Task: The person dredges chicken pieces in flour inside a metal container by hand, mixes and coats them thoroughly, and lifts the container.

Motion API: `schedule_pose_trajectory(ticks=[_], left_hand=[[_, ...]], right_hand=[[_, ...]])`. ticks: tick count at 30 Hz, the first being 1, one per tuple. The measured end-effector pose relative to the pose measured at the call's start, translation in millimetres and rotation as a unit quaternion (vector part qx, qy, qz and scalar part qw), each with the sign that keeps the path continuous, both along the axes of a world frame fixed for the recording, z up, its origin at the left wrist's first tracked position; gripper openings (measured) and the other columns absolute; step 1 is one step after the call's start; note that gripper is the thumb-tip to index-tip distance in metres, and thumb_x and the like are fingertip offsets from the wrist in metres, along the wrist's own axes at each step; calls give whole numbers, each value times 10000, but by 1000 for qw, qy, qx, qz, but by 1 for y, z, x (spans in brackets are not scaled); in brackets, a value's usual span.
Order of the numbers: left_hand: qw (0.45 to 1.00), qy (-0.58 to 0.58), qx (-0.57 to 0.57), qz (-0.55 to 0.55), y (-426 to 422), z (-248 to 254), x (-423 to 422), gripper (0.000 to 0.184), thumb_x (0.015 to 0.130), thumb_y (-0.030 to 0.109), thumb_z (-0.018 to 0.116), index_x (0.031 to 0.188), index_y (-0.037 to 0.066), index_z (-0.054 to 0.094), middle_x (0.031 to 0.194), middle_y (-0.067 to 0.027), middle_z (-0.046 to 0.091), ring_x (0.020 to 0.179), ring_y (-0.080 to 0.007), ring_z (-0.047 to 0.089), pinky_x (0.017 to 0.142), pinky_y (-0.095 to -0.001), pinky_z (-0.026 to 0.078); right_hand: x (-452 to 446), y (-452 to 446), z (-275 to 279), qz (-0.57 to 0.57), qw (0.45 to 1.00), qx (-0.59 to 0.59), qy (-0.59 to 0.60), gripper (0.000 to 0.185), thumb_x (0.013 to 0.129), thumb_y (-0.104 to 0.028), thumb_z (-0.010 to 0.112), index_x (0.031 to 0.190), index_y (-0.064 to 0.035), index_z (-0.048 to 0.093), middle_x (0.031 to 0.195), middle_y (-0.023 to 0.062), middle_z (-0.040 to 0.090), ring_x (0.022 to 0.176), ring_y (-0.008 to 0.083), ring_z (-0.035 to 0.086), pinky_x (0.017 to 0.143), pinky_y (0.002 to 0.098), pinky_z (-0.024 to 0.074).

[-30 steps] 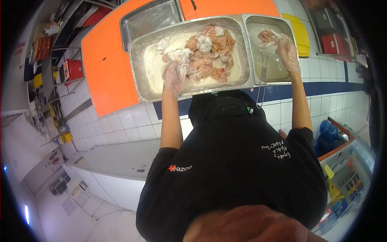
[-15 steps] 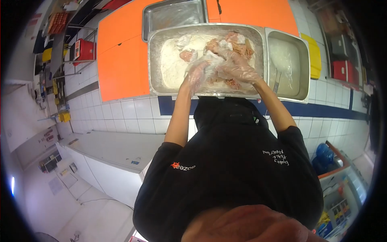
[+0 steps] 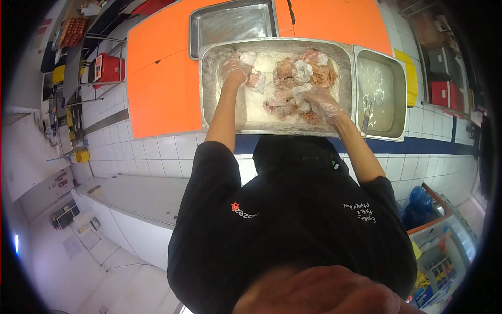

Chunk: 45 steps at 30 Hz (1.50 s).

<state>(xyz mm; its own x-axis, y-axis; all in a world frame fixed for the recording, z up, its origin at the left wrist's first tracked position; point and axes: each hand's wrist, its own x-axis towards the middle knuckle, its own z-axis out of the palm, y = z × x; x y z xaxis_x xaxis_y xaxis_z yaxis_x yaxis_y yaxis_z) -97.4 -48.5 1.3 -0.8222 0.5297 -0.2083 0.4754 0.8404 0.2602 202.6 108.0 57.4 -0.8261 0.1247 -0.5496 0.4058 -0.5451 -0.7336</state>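
Note:
A deep steel pan (image 3: 205, 104) holds white flour (image 3: 265, 63) and several pieces of raw chicken (image 3: 285, 73), partly coated. At the pan's left side, my left hand (image 3: 234, 69), in a clear plastic glove, curls down into the flour beside a floured piece of chicken (image 3: 256, 81); what its fingers hold is hidden. My right hand (image 3: 321, 102), gloved too, is closed on a floured chicken piece (image 3: 302, 104) at the front right of the heap. More chicken lies just beyond it.
A smaller steel pan (image 3: 401, 104) with cloudy liquid and a metal utensil (image 3: 366, 118) adjoins on the right. Behind stands a shallow steel tray (image 3: 232, 26) on the orange table (image 3: 162, 83). A yellow lid-like item (image 3: 405, 73) lies at the right edge.
My hands, close together over the middle before, are now apart. The left has moved to the pan's left side, and the right stays by the chicken. The view has shifted slightly.

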Motion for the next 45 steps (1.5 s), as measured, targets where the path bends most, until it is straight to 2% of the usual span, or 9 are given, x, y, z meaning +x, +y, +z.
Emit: schedule_pose_trajectory(ticks=[7,9,15,19,22,25,27,32,45], left_hand=[[981,-172,12,86,-22,15,-1,613,882,435,736,1322,17,657,1316,-226,676,1265,-349,627,972,-432,530],[892,-320,293,125,-39,24,17,571,918,384,725,1292,-38,633,1186,-176,728,1086,-307,704,914,-411,561],[599,-582,519,179,-53,51,80,415,995,239,619,1294,-49,614,1170,-148,719,1073,-280,694,909,-429,573],[538,-598,562,192,-46,59,116,369,1012,205,591,1282,-46,602,1180,-164,705,1087,-289,693,894,-429,606],[538,-612,544,201,-32,73,139,392,1031,218,580,1334,-30,564,1202,-165,693,1094,-286,691,884,-407,611],[546,-630,514,202,-19,77,155,417,1049,244,568,1378,-10,532,1276,-164,658,1124,-283,675,907,-400,605],[528,-635,523,208,-6,91,165,420,1058,246,554,1394,-4,522,1305,-164,640,1140,-284,666,924,-403,599],[497,-667,528,170,10,111,176,417,1073,203,529,1422,-21,497,1343,-169,613,1170,-280,646,978,-397,575],[719,-572,376,122,56,129,206,530,952,96,724,1401,-70,498,1240,-154,676,1107,-233,672,905,-370,585]], right_hand=[[-9,-17,26,-81,996,-21,2,293,979,-163,655,1154,72,666,1056,121,731,914,155,687,754,274,558],[-10,-23,39,-158,987,35,8,321,976,-179,674,1175,72,663,1018,106,740,885,141,683,736,269,554],[-13,-5,46,-66,997,-18,42,316,978,-160,671,1214,49,642,1108,85,722,885,150,672,763,284,547],[-10,-9,43,-75,995,-45,42,441,984,-219,657,1367,-10,599,1197,88,692,1096,198,657,923,410,566],[-10,-12,-10,-168,981,-43,92,416,979,-262,659,1286,17,639,1196,88,690,1070,223,662,917,402,564],[-8,4,-18,123,674,695,220,310,957,-169,670,1207,13,658,1092,71,727,929,136,657,773,317,520],[-14,2,45,98,925,361,-61,350,942,-205,665,1205,25,655,1101,89,731,909,154,644,809,339,515],[19,22,22,5,947,317,-40,410,962,-316,657,1189,26,660,1043,83,701,900,155,605,827,347,495],[66,65,48,-71,986,139,52,431,1037,-331,620,1290,19,629,1166,44,667,1026,114,588,891,292,503]])
